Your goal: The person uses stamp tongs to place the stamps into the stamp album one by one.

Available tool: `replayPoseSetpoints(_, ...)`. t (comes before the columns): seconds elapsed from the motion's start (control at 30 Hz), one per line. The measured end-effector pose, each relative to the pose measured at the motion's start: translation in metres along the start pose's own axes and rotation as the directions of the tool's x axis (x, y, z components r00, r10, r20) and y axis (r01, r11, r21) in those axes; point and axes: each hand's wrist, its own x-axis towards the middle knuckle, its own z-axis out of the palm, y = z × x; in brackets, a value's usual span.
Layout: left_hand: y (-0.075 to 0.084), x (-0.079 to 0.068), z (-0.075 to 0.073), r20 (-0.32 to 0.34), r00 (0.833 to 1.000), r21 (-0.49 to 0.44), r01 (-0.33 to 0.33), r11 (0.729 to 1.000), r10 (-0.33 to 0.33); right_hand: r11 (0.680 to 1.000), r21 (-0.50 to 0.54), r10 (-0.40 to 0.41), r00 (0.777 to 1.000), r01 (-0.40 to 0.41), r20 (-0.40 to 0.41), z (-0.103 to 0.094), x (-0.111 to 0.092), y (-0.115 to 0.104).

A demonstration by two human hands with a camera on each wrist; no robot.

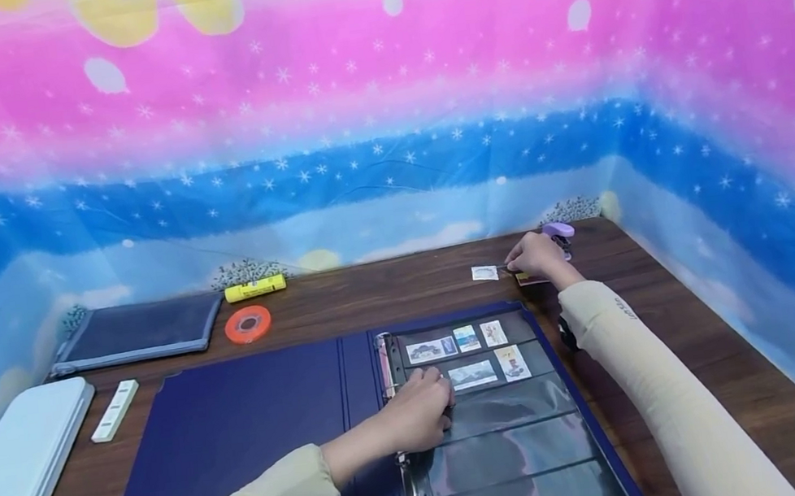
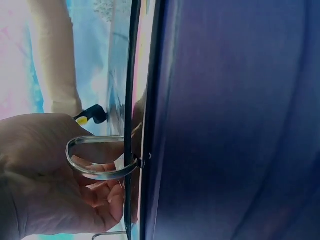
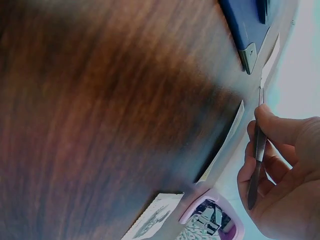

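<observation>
My right hand (image 1: 537,255) pinches metal tweezers (image 3: 259,142) between thumb and fingers at the back right of the table. At their tips is a small white stamp (image 1: 485,273), seen nearly edge-on in the right wrist view. Below that hand lie more stamps (image 3: 157,215). My left hand (image 1: 419,411) rests on the black pocket page (image 1: 517,459) of an open navy ring album (image 1: 257,436), fingers loosely bent beside a metal ring (image 2: 102,175). Several stamps (image 1: 472,374) sit in the page's top two rows.
A purple-edged object (image 1: 557,230) stands behind my right hand. Along the back left are a yellow glue stick (image 1: 255,288), an orange tape roll (image 1: 247,325) and a dark zip pouch (image 1: 138,331). A white case (image 1: 21,471) and a narrow white strip (image 1: 115,411) lie left.
</observation>
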Motion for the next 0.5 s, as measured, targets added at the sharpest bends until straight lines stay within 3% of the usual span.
replayPoseSetpoints(0.3,0.004,0.005,-0.004,0.058,0.998,0.087,-0.013,0.996,0.008,1.0,0.003,0.015,1.0,-0.015,0.005,-0.001,-0.004,-0.001)
replayPoseSetpoints(0.5,-0.003,0.015,-0.01,0.137,0.991,0.007,-0.002,1.0,0.001,0.999,0.001,0.035,0.999,-0.035,-0.003,-0.004,-0.004,-0.004)
